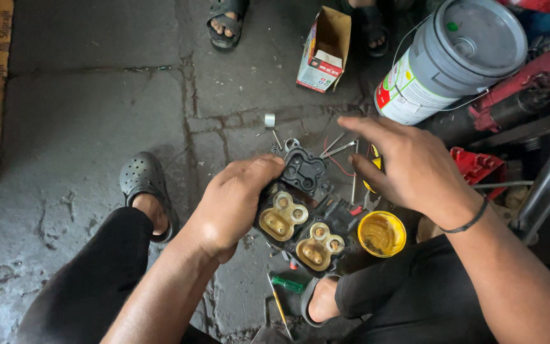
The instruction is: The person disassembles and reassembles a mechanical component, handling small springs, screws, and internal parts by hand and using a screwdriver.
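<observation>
Gripping black switch block (300, 213) w/ left hand (233, 204); right hand (408, 169) spread open above yellow tin (382, 234).

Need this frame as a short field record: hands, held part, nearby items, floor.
left hand: grips a black switch housing from its left side, thumb on the top edge
black switch housing: two tan contact inserts face up
right hand: open, fingers spread, holds nothing, above the small metal tools
yellow tub: open, beside the housing, on its right
grey bucket: lying tilted, top right
cardboard box: open, top centre
green-handled screwdriver: below the housing
floor: cracked grey concrete
</observation>
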